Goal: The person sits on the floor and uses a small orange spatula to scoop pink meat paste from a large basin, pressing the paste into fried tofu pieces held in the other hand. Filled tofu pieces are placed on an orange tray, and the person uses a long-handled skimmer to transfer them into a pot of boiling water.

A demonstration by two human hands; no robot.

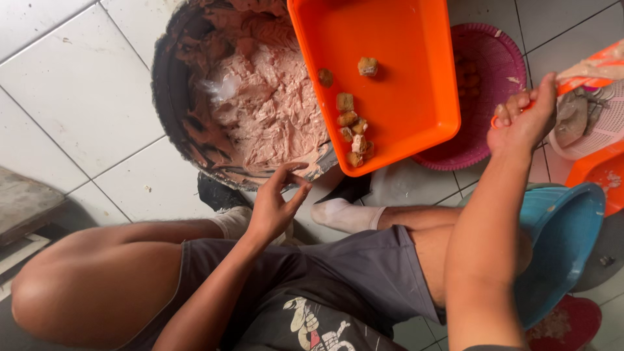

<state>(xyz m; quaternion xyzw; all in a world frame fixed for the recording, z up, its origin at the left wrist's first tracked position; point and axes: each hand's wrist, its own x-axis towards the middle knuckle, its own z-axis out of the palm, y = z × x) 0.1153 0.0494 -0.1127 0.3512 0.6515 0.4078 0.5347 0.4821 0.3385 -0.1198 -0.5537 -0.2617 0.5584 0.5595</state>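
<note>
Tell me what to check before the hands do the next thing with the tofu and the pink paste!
1. Left hand free: ok, open and empty beside the big bowl.
2. Right hand gripping something orange: ok, though what it is cannot be told.
3. Tofu pieces within reach: ok, clustered in the orange tray.
4. Pink paste enough: ok, plenty in the bowl.
5. Tray steady: cannot tell, it overlaps the bowl's rim.

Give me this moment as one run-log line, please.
left hand: open by paste tub | right hand: grips orange scoop | orange tray: tofu pieces
</note>
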